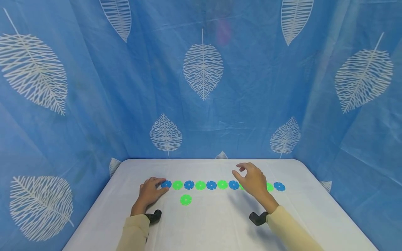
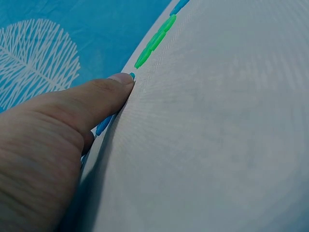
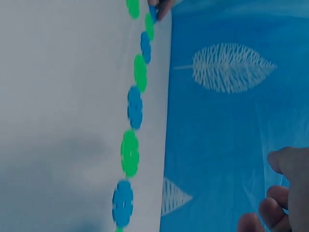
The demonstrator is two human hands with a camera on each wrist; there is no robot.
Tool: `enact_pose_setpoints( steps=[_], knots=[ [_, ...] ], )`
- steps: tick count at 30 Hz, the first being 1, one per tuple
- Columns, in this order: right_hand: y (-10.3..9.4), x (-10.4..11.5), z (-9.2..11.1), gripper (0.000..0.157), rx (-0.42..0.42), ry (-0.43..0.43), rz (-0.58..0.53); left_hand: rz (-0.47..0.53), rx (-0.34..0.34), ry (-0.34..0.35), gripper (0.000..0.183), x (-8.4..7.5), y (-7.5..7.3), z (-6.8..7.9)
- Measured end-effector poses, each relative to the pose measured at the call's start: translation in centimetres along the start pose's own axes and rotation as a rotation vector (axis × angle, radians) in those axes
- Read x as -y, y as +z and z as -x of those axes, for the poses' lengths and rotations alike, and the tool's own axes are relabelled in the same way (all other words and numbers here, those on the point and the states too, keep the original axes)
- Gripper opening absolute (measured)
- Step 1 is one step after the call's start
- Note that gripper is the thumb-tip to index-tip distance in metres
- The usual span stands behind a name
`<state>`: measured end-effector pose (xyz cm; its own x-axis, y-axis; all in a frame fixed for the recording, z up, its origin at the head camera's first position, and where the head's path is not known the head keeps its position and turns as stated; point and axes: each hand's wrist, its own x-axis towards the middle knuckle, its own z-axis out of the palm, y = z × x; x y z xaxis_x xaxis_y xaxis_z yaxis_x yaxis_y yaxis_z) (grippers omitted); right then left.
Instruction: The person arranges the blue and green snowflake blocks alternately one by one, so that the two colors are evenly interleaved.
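Observation:
A row of notched plastic discs in alternating blue and green runs across the white table. My left hand point(image 1: 149, 191) is at the left end, thumb on the near side and a finger on the far side of the blue notched disc point(image 1: 166, 184), pinching it flat on the tabletop. In the left wrist view the thumb point(image 2: 104, 96) hides most of that disc. Raised over the row's right part, my right hand point(image 1: 252, 181) has bent, parted fingers with nothing between them. It partly covers a green disc point(image 1: 269, 187). One loose green disc point(image 1: 186, 199) lies nearer me, below the row.
The white table point(image 1: 204, 226) meets a blue curtain point(image 1: 251, 104) with white leaf prints at the back and both sides. A blue disc point(image 1: 279, 186) ends the row at the right. Each wrist carries a black camera mount point(image 1: 259, 218).

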<state>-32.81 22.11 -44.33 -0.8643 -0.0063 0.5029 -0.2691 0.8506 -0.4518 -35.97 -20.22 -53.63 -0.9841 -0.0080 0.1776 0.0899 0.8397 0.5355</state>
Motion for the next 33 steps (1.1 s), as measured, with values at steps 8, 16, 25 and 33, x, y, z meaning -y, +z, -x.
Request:
enact_pose_setpoints(
  steps=[8,16,25,33],
  knots=[
    [1.9,3.0,1.0,0.034,-0.010,-0.001,-0.079,0.014,0.002,0.000,0.053,-0.3,0.1,0.0],
    [4.2,4.8,2.5,0.034,0.017,0.040,-0.188,0.009,0.003,-0.008,0.052,-0.2,-0.1,0.1],
    [6.8,7.0,3.8,0.031,0.102,0.056,-0.393,0.013,0.002,-0.009,0.053,-0.1,0.1,0.0],
    [8.6,9.5,4.8,0.031,0.174,0.061,-0.494,0.010,0.014,-0.003,0.053,0.1,-0.1,0.0]
  ],
)
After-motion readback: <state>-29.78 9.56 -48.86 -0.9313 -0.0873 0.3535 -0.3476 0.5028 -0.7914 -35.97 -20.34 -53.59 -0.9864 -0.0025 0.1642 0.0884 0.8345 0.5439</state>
